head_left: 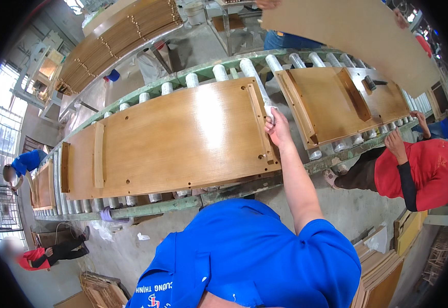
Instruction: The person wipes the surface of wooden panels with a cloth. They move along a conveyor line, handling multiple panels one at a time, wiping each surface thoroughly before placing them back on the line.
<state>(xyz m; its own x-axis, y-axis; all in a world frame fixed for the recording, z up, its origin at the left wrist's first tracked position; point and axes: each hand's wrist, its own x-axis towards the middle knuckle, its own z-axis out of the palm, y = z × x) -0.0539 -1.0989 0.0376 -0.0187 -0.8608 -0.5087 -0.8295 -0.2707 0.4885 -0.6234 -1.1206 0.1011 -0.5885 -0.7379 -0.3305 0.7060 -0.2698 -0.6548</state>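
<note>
My right arm stretches forward over the right end of a varnished wooden panel (172,138). In my right hand (279,128) is a small white thing (270,113), mostly covered by the fingers, so I cannot make out its kind. The closed hand is beside a wooden strip (262,123) standing along the panel's right end. Another strip (99,154) crosses the panel near its left end, and small round holes dot its edges. The panel lies flat on the conveyor rollers (192,80). My left hand is out of view.
A second panel (331,97) with strips and a black-headed hammer (372,83) lies to the right. At far right, a person in red (414,169) stands beside the line. Across it, someone holds a large board (347,36). Stacked panels (116,43) stand at the far left.
</note>
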